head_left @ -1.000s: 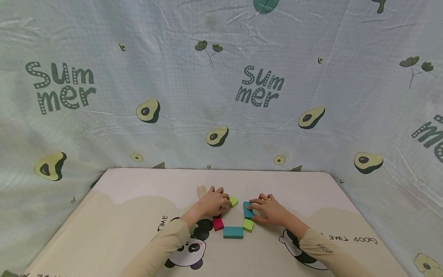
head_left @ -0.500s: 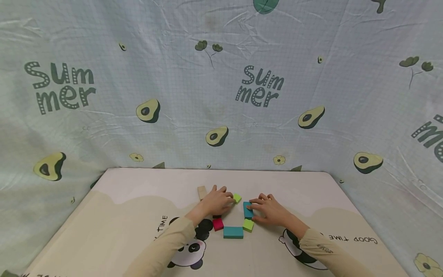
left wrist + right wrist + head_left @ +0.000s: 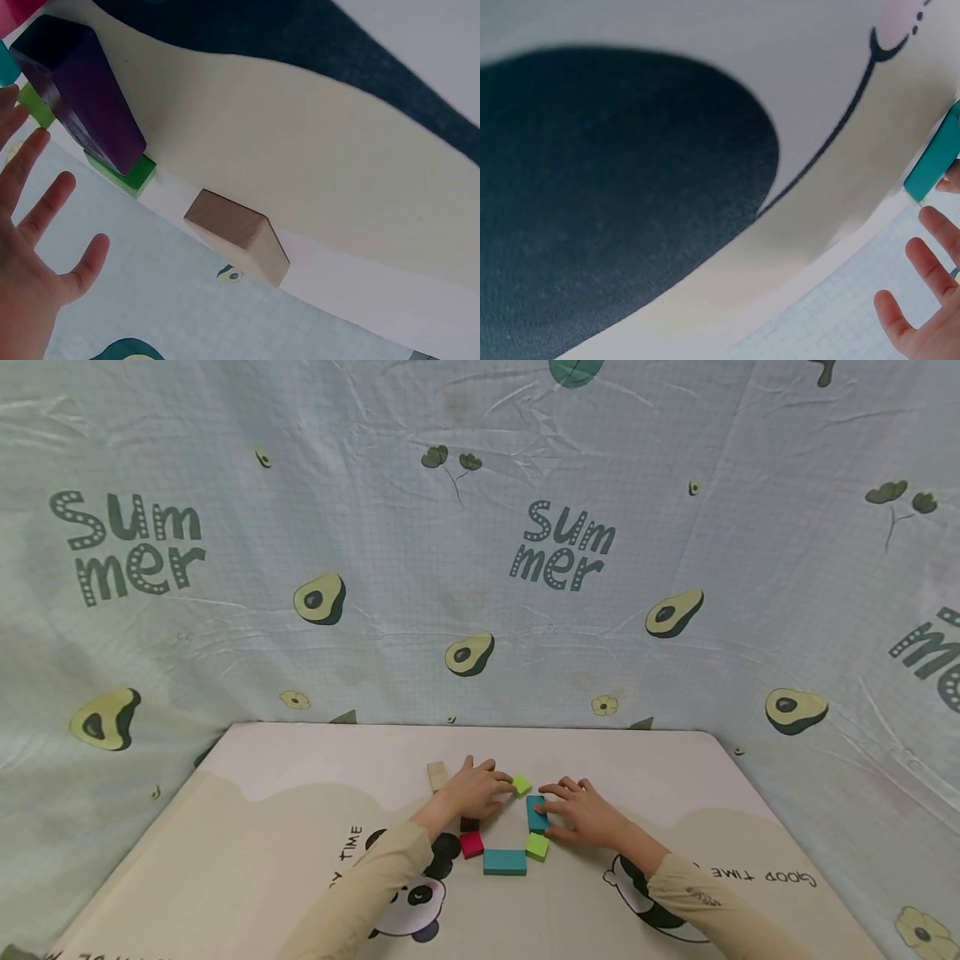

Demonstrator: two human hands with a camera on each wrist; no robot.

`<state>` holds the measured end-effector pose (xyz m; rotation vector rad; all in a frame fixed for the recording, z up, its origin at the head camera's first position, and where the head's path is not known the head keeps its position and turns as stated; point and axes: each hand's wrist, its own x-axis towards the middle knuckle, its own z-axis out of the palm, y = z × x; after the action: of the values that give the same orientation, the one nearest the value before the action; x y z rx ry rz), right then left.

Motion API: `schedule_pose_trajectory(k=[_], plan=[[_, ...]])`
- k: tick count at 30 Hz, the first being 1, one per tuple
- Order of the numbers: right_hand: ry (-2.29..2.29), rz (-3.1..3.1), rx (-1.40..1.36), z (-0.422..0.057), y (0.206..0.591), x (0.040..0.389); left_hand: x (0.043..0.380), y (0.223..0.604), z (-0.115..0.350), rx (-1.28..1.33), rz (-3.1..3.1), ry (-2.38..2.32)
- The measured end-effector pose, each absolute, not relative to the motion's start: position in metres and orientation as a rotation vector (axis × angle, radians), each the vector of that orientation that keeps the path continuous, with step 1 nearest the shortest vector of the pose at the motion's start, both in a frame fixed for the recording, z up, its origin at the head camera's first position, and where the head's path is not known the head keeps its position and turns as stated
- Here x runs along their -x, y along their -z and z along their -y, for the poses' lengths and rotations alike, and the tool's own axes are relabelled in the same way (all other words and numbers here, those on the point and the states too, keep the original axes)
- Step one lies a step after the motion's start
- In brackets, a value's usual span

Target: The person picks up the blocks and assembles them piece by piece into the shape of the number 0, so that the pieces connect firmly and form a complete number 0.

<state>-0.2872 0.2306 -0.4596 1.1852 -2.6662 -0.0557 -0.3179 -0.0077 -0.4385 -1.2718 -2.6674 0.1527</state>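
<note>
In the head view my left hand (image 3: 477,789) reaches in from the left, its extended fingertips at the near left side of a lime-green block (image 3: 522,786). My right hand (image 3: 581,814) holds a teal block (image 3: 537,814) on the right, thumb and finger at its edges. The right wrist view shows that teal block (image 3: 934,161) at the fingertips, the other fingers spread. A dark purple block (image 3: 82,94) stands beside my left fingers in the left wrist view, with a green block (image 3: 139,176) at its far end, hidden by my hand in the head view.
Nearer to me lie a red block (image 3: 471,844), a teal block (image 3: 505,862) and a lime-green block (image 3: 537,847), outlining a ring with the others. A plain wooden block (image 3: 437,775) lies behind my left hand. The panda-printed table (image 3: 225,860) ends at a curtain (image 3: 375,677).
My left hand has slid right and slightly away from me, and the lime-green block has moved with it towards the teal block. The right hand and its teal block have stayed in place.
</note>
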Motion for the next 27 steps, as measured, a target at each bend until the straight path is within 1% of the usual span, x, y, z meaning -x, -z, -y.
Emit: schedule_pose_trajectory(k=[7,27], plan=[[0.047,2.665,-1.193,-0.2316,0.4590,0.2867,0.3199,0.4393,0.0060,1.326,2.703,-0.100],[0.056,2.688,-1.186,-0.2327,0.4600,0.2878,0.3210,0.4388,0.0002,1.290,2.751,-0.101]])
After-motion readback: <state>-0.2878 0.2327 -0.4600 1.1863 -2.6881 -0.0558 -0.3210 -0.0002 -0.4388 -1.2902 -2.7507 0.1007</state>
